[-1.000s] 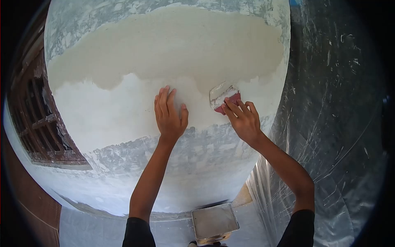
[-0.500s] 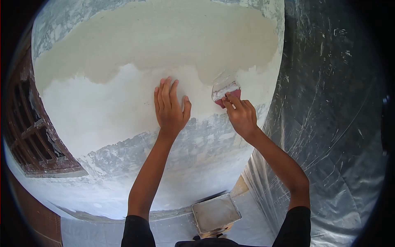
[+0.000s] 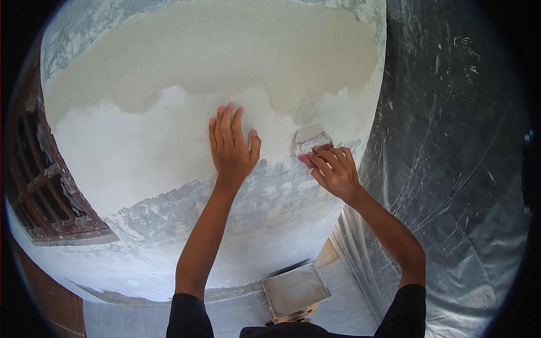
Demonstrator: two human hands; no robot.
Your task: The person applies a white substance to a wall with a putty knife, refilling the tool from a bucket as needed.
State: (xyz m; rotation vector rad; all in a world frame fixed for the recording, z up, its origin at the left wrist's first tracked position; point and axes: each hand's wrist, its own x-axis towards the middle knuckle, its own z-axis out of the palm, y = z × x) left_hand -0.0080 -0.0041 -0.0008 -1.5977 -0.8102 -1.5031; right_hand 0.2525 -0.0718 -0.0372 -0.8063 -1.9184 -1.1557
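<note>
My left hand (image 3: 231, 147) lies flat on the wall (image 3: 152, 141), fingers stretched out and resting on a pale, whitish plastered area. To its right, my right hand (image 3: 338, 172) grips a putty knife (image 3: 313, 141) with a red handle part and a wide blade smeared with white filler. The blade is against the wall, just under the lower edge of a damp beige band of filler (image 3: 225, 50). Below both hands the wall turns to a mottled grey-blue surface.
A rectangular tray (image 3: 296, 290) holding greyish material stands low by the wall's foot. Dark plastic sheeting (image 3: 451, 169), splashed with white, hangs on the right. A brown wooden window grille (image 3: 51, 174) is set in the wall on the left. Pale sheeting (image 3: 129, 321) covers the floor.
My right hand has moved down a little with the putty knife, leaving a fresh patch of damp filler just above the blade. My left hand has stayed in place.
</note>
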